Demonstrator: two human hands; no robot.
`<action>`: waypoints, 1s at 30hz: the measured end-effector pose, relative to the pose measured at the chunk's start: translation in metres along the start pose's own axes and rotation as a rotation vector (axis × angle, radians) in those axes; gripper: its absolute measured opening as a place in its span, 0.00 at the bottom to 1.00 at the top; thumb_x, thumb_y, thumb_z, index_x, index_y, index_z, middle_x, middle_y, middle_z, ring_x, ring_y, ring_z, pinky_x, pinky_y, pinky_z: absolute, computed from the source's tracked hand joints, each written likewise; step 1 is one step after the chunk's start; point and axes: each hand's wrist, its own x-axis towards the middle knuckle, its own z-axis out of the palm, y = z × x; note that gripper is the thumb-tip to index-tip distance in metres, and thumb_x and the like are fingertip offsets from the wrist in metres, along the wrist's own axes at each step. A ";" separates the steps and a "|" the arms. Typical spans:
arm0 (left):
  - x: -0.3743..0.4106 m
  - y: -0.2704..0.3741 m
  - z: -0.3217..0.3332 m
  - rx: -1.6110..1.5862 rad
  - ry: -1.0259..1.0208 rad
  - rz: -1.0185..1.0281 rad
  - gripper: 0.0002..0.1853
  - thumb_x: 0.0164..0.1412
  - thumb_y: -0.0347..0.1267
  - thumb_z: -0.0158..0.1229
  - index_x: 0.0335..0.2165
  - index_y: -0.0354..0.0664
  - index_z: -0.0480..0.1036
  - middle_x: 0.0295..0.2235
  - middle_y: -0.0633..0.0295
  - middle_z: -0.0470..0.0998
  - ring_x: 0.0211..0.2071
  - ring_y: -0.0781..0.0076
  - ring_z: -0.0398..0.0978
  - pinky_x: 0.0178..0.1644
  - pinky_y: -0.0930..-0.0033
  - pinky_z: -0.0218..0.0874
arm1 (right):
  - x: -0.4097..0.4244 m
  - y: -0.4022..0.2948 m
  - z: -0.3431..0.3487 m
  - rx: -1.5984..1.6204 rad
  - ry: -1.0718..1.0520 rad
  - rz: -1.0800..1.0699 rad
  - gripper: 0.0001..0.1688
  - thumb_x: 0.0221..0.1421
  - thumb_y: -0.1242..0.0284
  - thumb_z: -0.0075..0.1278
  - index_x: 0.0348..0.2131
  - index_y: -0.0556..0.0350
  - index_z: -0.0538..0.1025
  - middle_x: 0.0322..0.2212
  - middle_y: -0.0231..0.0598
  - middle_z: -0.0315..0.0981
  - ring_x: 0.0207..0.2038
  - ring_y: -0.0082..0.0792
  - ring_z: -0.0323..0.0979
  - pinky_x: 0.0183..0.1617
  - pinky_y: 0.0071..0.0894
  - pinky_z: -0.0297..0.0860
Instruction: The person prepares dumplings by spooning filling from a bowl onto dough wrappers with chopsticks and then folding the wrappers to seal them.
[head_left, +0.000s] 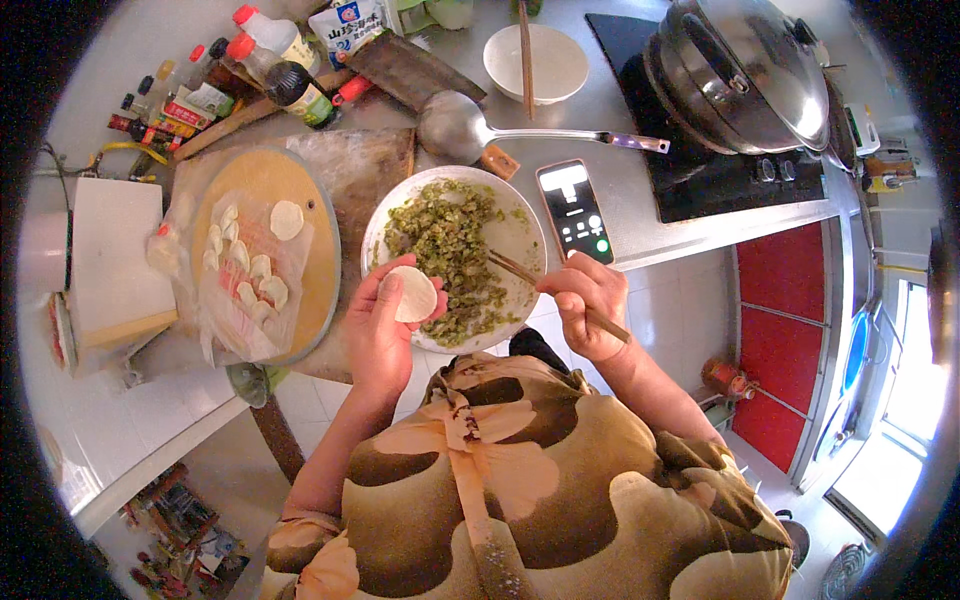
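A round dough wrapper (415, 295) lies flat across the fingers of my left hand (381, 322), the thumb pressing on its edge. My right hand (589, 304) grips a pair of wooden chopsticks (517, 268), whose tips touch the chopped green filling (450, 255). That filling heaps over the left and middle of a large white bowl (529, 315) just beyond my hands. To the left, several folded dumplings (261, 288) rest on a plastic bag on a round wooden board (324, 225). One more flat wrapper (286, 220) sits near the board's far side.
A smartphone (576, 210) with its screen lit lies right of the bowl. Behind it are a steel ladle (457, 124), a cleaver (416, 69) and a white bowl with chopsticks (555, 64). A lidded steel pot (720, 82) stands on the black cooktop (735, 187). Several bottles (296, 86) crowd the back left.
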 end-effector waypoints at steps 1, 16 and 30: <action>0.000 0.001 0.001 -0.018 -0.038 -0.032 0.15 0.58 0.34 0.50 0.42 0.36 0.67 0.31 0.51 0.75 0.31 0.62 0.75 0.34 0.61 0.69 | -0.002 0.002 0.001 0.003 0.020 -0.043 0.16 0.51 0.58 0.48 0.25 0.52 0.74 0.19 0.37 0.66 0.19 0.41 0.66 0.23 0.36 0.63; -0.001 -0.002 0.025 -0.061 -0.074 -0.168 0.14 0.58 0.35 0.51 0.40 0.38 0.68 0.32 0.52 0.75 0.29 0.65 0.74 0.34 0.63 0.68 | -0.003 0.017 0.012 -0.342 -0.325 -0.135 0.25 0.38 0.72 0.52 0.43 0.42 0.72 0.46 0.33 0.64 0.51 0.39 0.60 0.58 0.49 0.51; 0.006 0.007 0.027 -0.103 -0.086 -0.166 0.13 0.57 0.36 0.51 0.40 0.43 0.69 0.32 0.61 0.75 0.30 0.71 0.73 0.34 0.66 0.66 | -0.024 0.049 -0.034 -0.498 0.018 0.171 0.17 0.44 0.74 0.50 0.38 0.48 0.73 0.48 0.40 0.64 0.52 0.44 0.59 0.58 0.51 0.50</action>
